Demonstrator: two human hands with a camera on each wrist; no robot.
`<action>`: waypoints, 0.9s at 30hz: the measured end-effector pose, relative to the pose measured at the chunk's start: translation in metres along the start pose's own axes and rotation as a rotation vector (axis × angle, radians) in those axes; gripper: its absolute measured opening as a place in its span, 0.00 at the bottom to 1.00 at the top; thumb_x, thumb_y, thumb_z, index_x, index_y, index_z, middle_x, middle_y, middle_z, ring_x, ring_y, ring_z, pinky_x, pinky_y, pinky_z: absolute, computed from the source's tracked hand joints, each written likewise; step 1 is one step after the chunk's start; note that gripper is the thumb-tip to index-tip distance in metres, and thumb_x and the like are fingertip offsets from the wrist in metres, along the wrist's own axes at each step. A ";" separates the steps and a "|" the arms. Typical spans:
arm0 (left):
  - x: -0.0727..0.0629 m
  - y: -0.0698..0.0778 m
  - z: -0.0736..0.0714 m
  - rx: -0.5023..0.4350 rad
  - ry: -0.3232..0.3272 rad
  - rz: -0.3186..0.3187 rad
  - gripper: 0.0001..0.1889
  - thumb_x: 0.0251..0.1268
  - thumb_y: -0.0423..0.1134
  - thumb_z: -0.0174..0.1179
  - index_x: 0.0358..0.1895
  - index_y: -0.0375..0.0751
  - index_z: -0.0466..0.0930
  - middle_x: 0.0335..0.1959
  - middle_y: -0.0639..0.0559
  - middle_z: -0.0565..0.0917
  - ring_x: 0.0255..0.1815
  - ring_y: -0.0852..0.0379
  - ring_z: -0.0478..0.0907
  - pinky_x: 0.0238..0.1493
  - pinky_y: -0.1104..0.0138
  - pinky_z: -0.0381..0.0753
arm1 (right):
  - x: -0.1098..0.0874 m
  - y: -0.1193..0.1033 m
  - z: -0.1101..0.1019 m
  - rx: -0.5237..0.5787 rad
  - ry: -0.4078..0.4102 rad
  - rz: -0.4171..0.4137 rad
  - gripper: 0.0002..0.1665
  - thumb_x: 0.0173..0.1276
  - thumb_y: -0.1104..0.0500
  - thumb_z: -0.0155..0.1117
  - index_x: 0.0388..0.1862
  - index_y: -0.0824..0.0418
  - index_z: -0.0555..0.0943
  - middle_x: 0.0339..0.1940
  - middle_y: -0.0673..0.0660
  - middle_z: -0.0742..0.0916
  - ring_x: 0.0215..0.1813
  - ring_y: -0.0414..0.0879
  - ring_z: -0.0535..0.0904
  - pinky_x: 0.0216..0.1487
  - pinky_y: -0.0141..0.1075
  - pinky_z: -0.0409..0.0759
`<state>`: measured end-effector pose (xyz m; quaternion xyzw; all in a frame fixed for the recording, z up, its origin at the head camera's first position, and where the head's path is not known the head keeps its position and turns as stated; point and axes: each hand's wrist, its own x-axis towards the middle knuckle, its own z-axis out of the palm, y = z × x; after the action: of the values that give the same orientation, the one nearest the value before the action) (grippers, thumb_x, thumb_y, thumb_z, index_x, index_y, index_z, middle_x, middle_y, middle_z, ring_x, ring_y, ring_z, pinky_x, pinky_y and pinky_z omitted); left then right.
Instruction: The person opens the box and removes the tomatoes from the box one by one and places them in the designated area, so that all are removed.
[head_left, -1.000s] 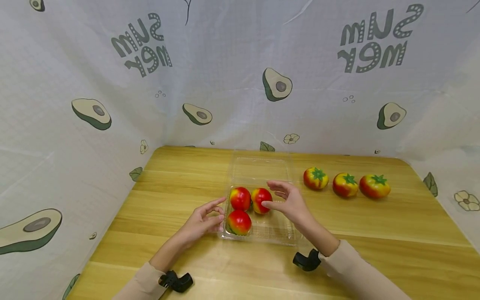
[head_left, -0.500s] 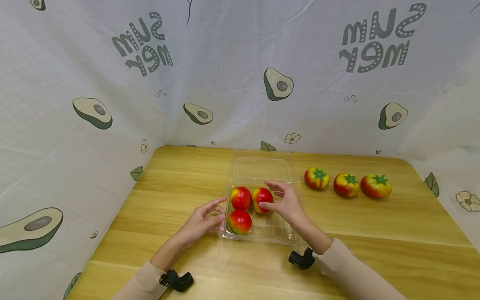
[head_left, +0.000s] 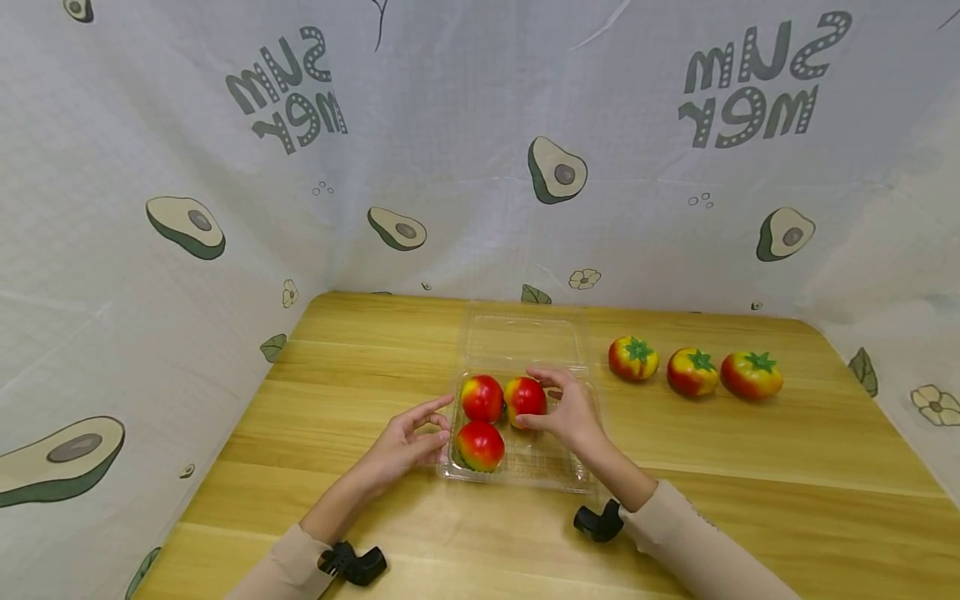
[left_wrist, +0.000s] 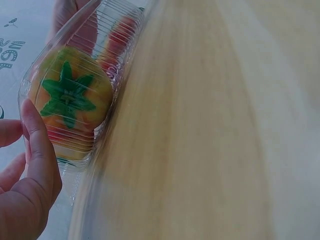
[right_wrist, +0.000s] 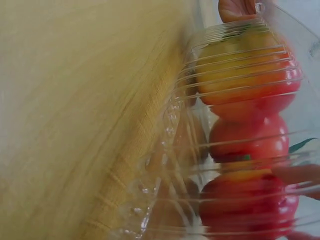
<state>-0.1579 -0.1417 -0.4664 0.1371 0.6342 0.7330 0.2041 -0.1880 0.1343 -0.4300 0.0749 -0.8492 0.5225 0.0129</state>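
Observation:
A clear plastic clamshell container (head_left: 551,479), lid (head_left: 525,337) folded back, holds three red-and-yellow tomatoes. Two of them, the back-left tomato (head_left: 482,398) and front-left tomato (head_left: 481,446), fill the left side; in the left wrist view a tomato's green star-shaped calyx (left_wrist: 67,97) shows through the wall. My right hand (head_left: 572,412) grips the third tomato (head_left: 522,398), thumb in front and a finger behind. My left hand (head_left: 405,442) rests with loosely bent fingers at the container's left side. In the left wrist view, its fingertips (left_wrist: 32,117) are right at the rim.
Three more tomatoes stand in a row at the back right of the wooden table (head_left: 750,450): a left one (head_left: 633,360), a middle one (head_left: 692,372) and a right one (head_left: 752,375). A printed curtain (head_left: 465,167) hangs behind and beside the table.
My right hand has shifted slightly left and lower, its fingers closing in around the right tomato in the container. The left hand stays in place at the container's side.

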 end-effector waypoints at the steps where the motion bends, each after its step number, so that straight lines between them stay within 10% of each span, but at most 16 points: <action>1: 0.000 0.000 0.000 0.001 -0.001 0.000 0.32 0.73 0.27 0.57 0.77 0.35 0.58 0.47 0.46 0.72 0.32 0.60 0.77 0.42 0.67 0.86 | 0.000 0.001 0.000 -0.003 -0.001 -0.002 0.38 0.47 0.72 0.82 0.59 0.71 0.79 0.58 0.67 0.79 0.58 0.62 0.75 0.64 0.54 0.75; 27: 0.000 0.000 0.000 0.009 0.011 -0.015 0.31 0.73 0.28 0.57 0.77 0.38 0.60 0.47 0.45 0.72 0.33 0.58 0.78 0.43 0.65 0.86 | 0.000 0.005 0.003 -0.076 -0.018 -0.026 0.40 0.45 0.74 0.81 0.60 0.71 0.79 0.56 0.66 0.77 0.56 0.61 0.75 0.61 0.54 0.77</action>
<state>-0.1573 -0.1415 -0.4660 0.1294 0.6397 0.7293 0.2056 -0.1886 0.1336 -0.4355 0.0903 -0.8674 0.4892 0.0147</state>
